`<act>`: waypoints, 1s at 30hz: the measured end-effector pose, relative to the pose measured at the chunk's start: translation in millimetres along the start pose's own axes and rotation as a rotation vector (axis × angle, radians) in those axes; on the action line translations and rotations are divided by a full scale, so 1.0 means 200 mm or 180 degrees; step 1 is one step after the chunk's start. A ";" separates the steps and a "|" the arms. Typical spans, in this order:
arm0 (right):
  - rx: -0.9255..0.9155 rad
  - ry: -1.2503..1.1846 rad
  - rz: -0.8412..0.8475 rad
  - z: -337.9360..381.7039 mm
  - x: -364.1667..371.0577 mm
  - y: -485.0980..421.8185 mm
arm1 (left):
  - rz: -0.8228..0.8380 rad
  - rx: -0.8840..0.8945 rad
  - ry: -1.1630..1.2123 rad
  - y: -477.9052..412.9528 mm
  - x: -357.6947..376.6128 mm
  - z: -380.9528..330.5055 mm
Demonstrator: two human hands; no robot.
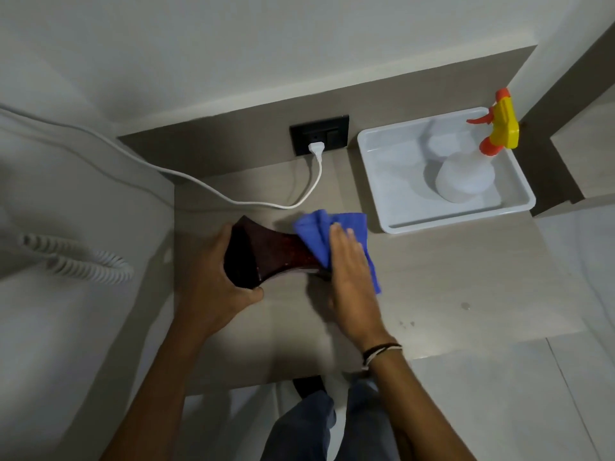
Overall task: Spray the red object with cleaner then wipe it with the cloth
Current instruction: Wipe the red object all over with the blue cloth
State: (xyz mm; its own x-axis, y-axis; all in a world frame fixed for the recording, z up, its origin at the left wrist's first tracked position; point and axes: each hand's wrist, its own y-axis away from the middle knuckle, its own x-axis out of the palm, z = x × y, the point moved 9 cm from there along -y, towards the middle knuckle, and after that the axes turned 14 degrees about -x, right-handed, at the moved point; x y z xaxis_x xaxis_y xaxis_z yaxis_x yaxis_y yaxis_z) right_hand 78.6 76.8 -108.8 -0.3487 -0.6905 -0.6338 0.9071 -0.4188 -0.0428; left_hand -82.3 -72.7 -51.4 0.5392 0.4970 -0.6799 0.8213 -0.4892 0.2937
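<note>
Laminate desk (449, 277) by wall (233, 44): L hand (213, 287) grips red object (273, 254), R hand (349, 281) flat-presses cloth (319, 234).

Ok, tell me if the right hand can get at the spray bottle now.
Probably yes: the right hand lies flat on the blue cloth, and only bare tabletop separates it from the spray bottle in the white tray.

Left of the tray (449, 218): red object (269, 257) looks glossy, blue cloth (316, 234) is soft matt fabric. Tray itself is smooth white plastic, bottle (464, 179) in it frosted plastic, tabletop (449, 277) under it matt woodgrain.
</note>
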 end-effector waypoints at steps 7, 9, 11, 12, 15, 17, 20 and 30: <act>-0.1048 -0.0687 0.0033 0.47 0.20 -0.02 | 0.0042 0.0115 -0.0049 -0.02 0.01 -0.04; -0.0963 -0.0355 0.0075 0.33 0.15 -0.01 | -0.0056 0.0122 -0.0051 -0.01 -0.01 -0.02; -0.0649 0.0230 0.0098 0.11 0.06 -0.01 | -0.0018 0.0068 -0.0033 -0.01 -0.01 0.00; -0.0472 0.0367 0.0081 0.03 0.01 0.00 | 0.0006 0.0074 -0.0029 -0.01 -0.01 0.00; -0.0261 0.0130 0.0116 0.09 0.03 -0.01 | -0.0039 0.0185 -0.0133 -0.02 -0.01 -0.03; -0.0539 -0.0369 0.0051 0.29 0.12 -0.01 | -0.0036 0.0267 -0.0183 -0.02 0.00 -0.08; -0.0993 -0.0568 -0.0102 0.46 0.16 0.00 | 0.0061 0.0324 -0.0016 -0.02 0.01 -0.11; -0.0641 -0.0770 -0.0144 0.32 0.08 -0.03 | -0.0248 0.0384 -0.0455 0.02 -0.02 -0.20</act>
State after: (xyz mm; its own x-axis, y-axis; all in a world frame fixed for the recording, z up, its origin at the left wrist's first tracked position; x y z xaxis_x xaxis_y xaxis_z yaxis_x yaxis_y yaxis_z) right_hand 52.6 31.8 -69.2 -0.4138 -0.8042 -0.4267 0.9094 -0.3436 -0.2343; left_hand -74.1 -48.6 -21.1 0.4359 0.4340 -0.7884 0.8264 -0.5399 0.1597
